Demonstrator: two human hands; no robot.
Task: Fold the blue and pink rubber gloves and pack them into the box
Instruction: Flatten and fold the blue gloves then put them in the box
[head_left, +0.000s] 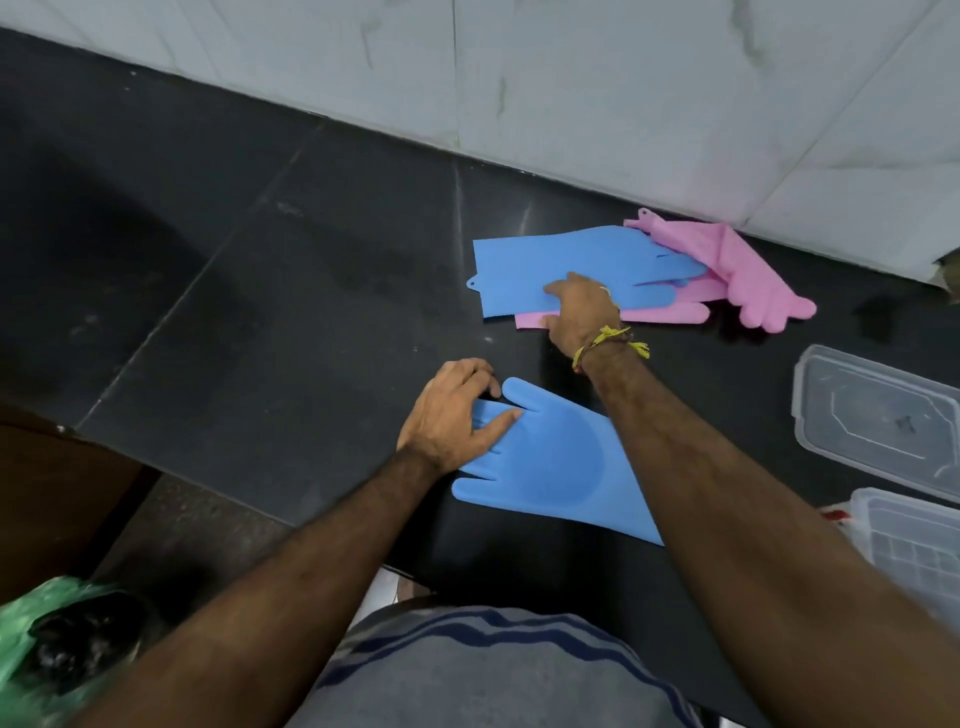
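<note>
One blue rubber glove (556, 462) lies flat near the front edge of the black counter (291, 291), its fingers pointing left. My left hand (457, 413) rests on those fingers, pressing them down. Farther back, a second blue glove (561, 260) lies flat over two pink gloves: one pink glove (670, 312) peeks out beneath it, another pink glove (727, 260) lies crumpled toward the wall. My right hand (582, 309) grips the near edge of the far blue glove, thumb at the pink one below. A clear plastic box (914, 545) stands at the right edge.
The box's clear lid (878, 421) lies on the counter just behind the box. A white tiled wall (623, 78) borders the counter's back. A green plastic bag (57, 639) sits low at the left, below the counter edge.
</note>
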